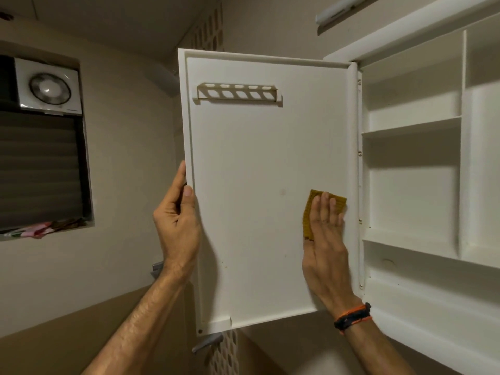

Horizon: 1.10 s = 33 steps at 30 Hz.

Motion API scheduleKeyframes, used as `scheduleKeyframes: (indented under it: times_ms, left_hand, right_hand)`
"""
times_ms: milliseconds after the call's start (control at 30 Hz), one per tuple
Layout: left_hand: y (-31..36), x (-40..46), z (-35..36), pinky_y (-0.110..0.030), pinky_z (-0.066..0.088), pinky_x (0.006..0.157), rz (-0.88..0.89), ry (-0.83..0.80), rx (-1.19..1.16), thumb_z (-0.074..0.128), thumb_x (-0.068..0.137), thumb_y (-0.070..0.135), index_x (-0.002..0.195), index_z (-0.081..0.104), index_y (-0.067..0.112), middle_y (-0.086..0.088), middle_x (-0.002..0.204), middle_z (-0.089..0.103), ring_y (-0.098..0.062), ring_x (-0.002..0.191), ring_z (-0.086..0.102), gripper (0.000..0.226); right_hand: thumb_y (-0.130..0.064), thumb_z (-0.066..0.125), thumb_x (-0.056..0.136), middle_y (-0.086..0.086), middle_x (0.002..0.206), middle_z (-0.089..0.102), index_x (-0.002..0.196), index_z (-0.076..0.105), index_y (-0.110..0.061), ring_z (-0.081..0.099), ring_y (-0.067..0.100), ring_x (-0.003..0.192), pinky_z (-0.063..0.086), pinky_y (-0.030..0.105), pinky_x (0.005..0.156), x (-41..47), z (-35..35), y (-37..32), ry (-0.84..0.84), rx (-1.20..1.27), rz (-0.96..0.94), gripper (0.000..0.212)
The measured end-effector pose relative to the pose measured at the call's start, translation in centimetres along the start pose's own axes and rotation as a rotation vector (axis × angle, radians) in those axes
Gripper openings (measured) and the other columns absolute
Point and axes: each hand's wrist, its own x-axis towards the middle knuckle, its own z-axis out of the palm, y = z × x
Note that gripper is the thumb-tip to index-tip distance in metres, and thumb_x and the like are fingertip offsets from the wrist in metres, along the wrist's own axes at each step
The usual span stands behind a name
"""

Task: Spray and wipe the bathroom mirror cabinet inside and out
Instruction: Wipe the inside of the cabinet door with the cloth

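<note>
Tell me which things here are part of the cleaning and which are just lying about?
In the job:
cabinet door, gripped at its edge by the left hand
yellow cloth, pressed flat by the right hand
open cabinet

Just there:
exhaust fan
window blind

white cabinet door (257,171) swung open, mustard cloth (308,220) flat against it.

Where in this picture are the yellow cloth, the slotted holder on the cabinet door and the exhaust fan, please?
yellow cloth (308,215), head view, on its left edge beside the fingers.
slotted holder (238,92), head view, on the middle of its front.
exhaust fan (50,87), head view, on its round hub.
</note>
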Motion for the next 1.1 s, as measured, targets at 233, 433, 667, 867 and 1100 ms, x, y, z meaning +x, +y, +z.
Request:
scheduleKeyframes:
  times_ms: [233, 433, 667, 867, 1100]
  left_hand:
    - [0.1, 0.1, 0.0, -0.037, 0.042, 0.11, -0.014, 0.0, -0.013, 0.045, 0.101, 0.004, 0.141, 0.047, 0.007, 0.004, 0.142, 0.053, -0.007, 0.131, 0.049, 0.04]
    - [0.1, 0.2, 0.0, -0.034, 0.043, 0.108, -0.027, -0.01, -0.033, 0.044, 0.101, 0.003, 0.139, 0.048, 0.008, 0.003, 0.141, 0.053, -0.007, 0.131, 0.05, 0.039]
    - [0.0, -0.2, -0.9, -0.038, 0.045, 0.107, -0.088, -0.088, -0.097, 0.044, 0.102, 0.006, 0.141, 0.047, 0.013, 0.006, 0.144, 0.051, -0.012, 0.132, 0.049, 0.04]
    - [-1.3, -3.9, -3.2, -0.037, 0.045, 0.105, -0.182, -0.171, -0.128, 0.045, 0.1, 0.005, 0.144, 0.042, 0.017, -0.001, 0.148, 0.047, -0.018, 0.133, 0.049, 0.046]
    - [-1.3, -4.4, -3.1, -0.031, 0.047, 0.103, -0.153, -0.093, -0.092, 0.049, 0.098, 0.0, 0.141, 0.044, 0.011, -0.002, 0.143, 0.052, -0.016, 0.13, 0.052, 0.045]
  right_hand:
    - [-0.019, 0.035, 0.09, 0.008, 0.164, 0.003, 0.156, 0.005, -0.008, 0.0, 0.025, 0.152, 0.011, 0.048, 0.122, -1.4, 2.9, -7.3, -0.077, -0.028, -0.119, 0.073]
    - [-0.017, 0.04, 0.089, 0.006, 0.165, 0.001, 0.156, 0.007, -0.009, -0.002, 0.021, 0.152, 0.01, 0.047, 0.123, -2.5, 4.6, -13.2, -0.159, 0.054, -0.229, 0.075]
    - [-0.014, 0.048, 0.089, 0.004, 0.165, 0.004, 0.156, 0.009, -0.01, 0.001, 0.019, 0.152, 0.011, 0.045, 0.123, -3.0, 5.6, -14.9, -0.157, 0.097, -0.214, 0.077]
    - [-0.015, 0.041, 0.09, 0.005, 0.165, 0.004, 0.156, 0.012, -0.01, 0.003, 0.02, 0.152, 0.012, 0.045, 0.122, -5.0, 5.9, -13.6, -0.178, 0.046, -0.268, 0.072]
    - [-0.013, 0.041, 0.087, 0.008, 0.164, 0.009, 0.155, 0.016, -0.007, 0.007, 0.022, 0.151, 0.011, 0.042, 0.123, -5.6, 5.1, -11.2, -0.192, 0.001, -0.34, 0.073]
